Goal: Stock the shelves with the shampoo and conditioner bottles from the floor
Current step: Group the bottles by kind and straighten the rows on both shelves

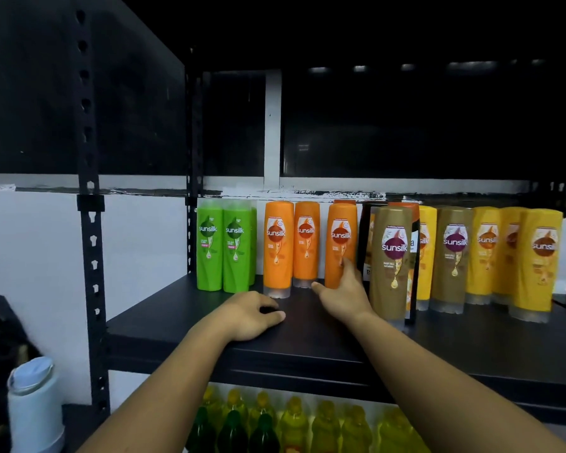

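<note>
On the matt black metal shelf board [307, 338] at chest height, a row of upright plastic Sunsilk bottles stands toward the back edge, in front of a white wall. At the left end are two bright green bottles [223, 246], touching side by side, with more green showing behind them. Just right of these stand three orange bottles with clear caps down: the first [277, 248] nearest the front, the second [306, 243] a little farther back, and the third orange bottle [340, 243] apart from the second by a narrow gap.

The right hand [342, 294] reaches to the base of that third orange bottle, its fingers spread around the lower part, forefinger lying up the label side and thumb pointing left along the shelf; the grasp looks loose, not clamped. The left hand [249, 313] rests palm down on the bare shelf board in front of the first orange bottle, fingers curled lightly, holding nothing.

Right of the right hand stands a tall golden-brown bottle [393, 256] nearest the front, partly covering a dark bottle [366, 237] behind it. Farther right come a second golden-brown bottle [453, 253] and several yellow bottles [538, 259], crowded together.

Below the board, rows of yellow and green liquid bottles [294, 423] fill the lower shelf. At the lower left stands a pale blue flask [35, 407].
</note>
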The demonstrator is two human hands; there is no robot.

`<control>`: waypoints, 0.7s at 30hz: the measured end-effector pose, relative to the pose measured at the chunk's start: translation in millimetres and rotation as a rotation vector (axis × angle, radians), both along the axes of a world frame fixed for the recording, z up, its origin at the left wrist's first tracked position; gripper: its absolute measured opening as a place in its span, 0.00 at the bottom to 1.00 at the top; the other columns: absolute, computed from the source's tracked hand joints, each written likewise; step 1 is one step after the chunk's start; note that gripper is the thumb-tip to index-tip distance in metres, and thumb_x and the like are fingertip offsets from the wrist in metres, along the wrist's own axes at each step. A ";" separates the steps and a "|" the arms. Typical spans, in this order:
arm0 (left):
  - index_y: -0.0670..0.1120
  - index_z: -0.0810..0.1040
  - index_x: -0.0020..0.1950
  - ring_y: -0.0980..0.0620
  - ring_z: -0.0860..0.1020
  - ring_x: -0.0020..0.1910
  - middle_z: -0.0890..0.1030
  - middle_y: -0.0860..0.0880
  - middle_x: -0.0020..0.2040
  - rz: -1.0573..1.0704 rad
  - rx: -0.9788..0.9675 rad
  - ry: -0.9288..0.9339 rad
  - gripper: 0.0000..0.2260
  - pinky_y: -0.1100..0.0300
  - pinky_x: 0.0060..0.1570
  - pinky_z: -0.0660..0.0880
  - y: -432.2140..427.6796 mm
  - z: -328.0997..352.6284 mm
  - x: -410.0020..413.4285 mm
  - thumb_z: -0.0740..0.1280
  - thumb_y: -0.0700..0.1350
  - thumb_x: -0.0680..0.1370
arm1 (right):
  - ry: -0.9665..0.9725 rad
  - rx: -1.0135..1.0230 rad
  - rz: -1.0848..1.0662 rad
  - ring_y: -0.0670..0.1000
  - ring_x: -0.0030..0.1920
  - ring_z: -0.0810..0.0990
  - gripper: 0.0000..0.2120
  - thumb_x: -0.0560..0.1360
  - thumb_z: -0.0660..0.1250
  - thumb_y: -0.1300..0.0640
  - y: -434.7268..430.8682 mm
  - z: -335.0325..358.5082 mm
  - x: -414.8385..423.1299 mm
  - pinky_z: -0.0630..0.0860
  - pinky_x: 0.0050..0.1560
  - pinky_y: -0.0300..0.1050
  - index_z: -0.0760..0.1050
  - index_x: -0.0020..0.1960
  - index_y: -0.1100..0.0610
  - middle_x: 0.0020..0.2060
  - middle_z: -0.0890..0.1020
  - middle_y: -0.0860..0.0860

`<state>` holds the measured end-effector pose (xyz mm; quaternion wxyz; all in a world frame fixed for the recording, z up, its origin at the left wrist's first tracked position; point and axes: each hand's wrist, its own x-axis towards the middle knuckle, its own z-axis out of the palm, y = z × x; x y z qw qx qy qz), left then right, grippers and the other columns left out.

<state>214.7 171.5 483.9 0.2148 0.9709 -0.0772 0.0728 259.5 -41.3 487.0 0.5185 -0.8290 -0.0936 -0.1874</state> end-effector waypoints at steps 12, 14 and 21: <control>0.50 0.79 0.68 0.51 0.79 0.63 0.82 0.51 0.64 0.111 -0.120 -0.129 0.20 0.54 0.64 0.76 5.8 1.0 3.5 0.66 0.60 0.81 | -0.017 0.080 -0.013 0.61 0.69 0.72 0.49 0.72 0.75 0.54 12.2 13.8 30.8 0.73 0.66 0.67 0.45 0.79 0.40 0.71 0.68 0.56; 0.48 0.74 0.74 0.48 0.78 0.66 0.79 0.48 0.69 0.159 -0.122 -0.162 0.26 0.53 0.65 0.76 7.4 2.5 10.7 0.67 0.60 0.80 | -0.043 0.097 -0.045 0.61 0.67 0.73 0.46 0.73 0.72 0.57 9.9 9.0 34.3 0.75 0.64 0.67 0.46 0.79 0.41 0.69 0.67 0.57; 0.46 0.62 0.78 0.46 0.73 0.71 0.74 0.47 0.73 0.160 -0.327 -0.219 0.32 0.58 0.61 0.68 -8.3 22.8 45.7 0.73 0.50 0.79 | -0.011 0.084 0.018 0.58 0.66 0.73 0.34 0.76 0.70 0.59 4.1 -6.9 56.5 0.81 0.53 0.57 0.58 0.76 0.45 0.68 0.67 0.52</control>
